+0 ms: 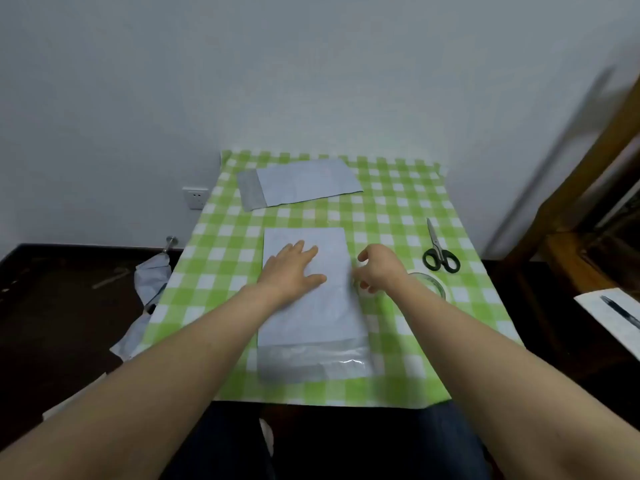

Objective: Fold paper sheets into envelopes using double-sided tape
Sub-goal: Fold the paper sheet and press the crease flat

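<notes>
Centrally on the green-checked tablecloth (398,209) lies the folded white paper sheet (311,313), its long axis running away from the person. The left hand (294,268) presses on it, fingers straight. The right hand (377,268), nearer its right edge, curls there, possibly pinching; blur hides that.

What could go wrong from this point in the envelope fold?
The left hand presses flat on only the far half of the sheet, so the near end may skew while the right hand works its right edge. The right wrist passes over the tape roll and could drag it.
</notes>
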`<state>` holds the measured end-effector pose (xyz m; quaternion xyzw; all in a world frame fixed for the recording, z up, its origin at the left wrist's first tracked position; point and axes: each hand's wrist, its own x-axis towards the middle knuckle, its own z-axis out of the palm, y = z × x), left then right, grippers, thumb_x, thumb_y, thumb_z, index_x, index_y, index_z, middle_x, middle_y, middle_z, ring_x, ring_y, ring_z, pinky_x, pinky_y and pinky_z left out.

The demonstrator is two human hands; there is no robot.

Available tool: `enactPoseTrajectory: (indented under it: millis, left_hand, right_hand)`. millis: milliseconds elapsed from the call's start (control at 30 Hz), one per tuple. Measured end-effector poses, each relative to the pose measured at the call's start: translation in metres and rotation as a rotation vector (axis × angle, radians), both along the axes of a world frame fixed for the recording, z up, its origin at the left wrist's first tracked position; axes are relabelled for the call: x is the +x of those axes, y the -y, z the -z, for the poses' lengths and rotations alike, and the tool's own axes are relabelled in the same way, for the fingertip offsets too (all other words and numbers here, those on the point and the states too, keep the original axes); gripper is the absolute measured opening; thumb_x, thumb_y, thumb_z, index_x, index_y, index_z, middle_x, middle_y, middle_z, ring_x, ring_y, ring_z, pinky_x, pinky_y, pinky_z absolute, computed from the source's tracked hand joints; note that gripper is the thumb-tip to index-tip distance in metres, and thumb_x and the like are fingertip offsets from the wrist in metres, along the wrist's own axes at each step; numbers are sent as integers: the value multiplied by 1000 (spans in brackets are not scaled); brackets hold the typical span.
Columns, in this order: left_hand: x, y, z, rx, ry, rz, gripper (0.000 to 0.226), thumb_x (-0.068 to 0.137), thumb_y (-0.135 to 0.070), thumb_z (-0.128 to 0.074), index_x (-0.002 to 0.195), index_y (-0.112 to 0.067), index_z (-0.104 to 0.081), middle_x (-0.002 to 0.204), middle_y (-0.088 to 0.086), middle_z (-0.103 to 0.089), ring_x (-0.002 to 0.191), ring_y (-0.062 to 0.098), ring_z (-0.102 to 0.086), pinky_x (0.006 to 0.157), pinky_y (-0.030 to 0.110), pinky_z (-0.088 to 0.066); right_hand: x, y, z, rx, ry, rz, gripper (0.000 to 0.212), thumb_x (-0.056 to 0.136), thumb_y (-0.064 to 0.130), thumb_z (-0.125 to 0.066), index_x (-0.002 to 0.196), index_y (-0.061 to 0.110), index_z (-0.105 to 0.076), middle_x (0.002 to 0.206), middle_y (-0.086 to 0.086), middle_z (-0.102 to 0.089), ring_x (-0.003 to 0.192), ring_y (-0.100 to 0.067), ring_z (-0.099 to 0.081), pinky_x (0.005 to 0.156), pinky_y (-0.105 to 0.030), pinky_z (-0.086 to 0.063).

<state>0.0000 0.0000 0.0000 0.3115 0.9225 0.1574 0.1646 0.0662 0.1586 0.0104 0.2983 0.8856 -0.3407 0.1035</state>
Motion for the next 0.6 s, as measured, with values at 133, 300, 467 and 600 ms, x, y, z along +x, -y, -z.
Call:
enactPoseTrajectory:
  millis: [133,300,467,600]
  left_hand:
    - [2,5,9,-79,-14,29,70,93,-50,-47,150,-26,-14,159,3,-3,146,23,-2,117,46,-11]
    - [0,12,20,-108,-9,23,72,92,-52,-47,150,-31,-11,159,1,0,146,25,0,116,50,-12]
    - [0,19,25,-119,39,3,72,91,-51,-50,150,-35,-11,159,0,1,145,31,-2,116,50,-14]
    - [3,24,28,-195,43,-13,72,91,-51,-49,149,-36,-9,159,-1,2,146,28,0,115,53,-10]
  right_hand:
    - [-4,4,7,7,-9,6,36,84,11,-61,118,3,-51,80,-13,-66,64,-27,-60,73,-38,-55]
    - [-9,6,16,-16,-52,27,27,80,3,-60,104,13,-54,89,-8,-60,74,-28,-60,75,-39,-57]
    - [-8,0,18,-111,-126,93,27,79,-9,-53,75,17,-48,70,-5,-53,58,-26,-56,63,-38,-55]
    - [-2,-2,17,-84,-154,27,30,80,-10,-45,71,15,-59,69,-2,-56,57,-20,-53,53,-27,-46]
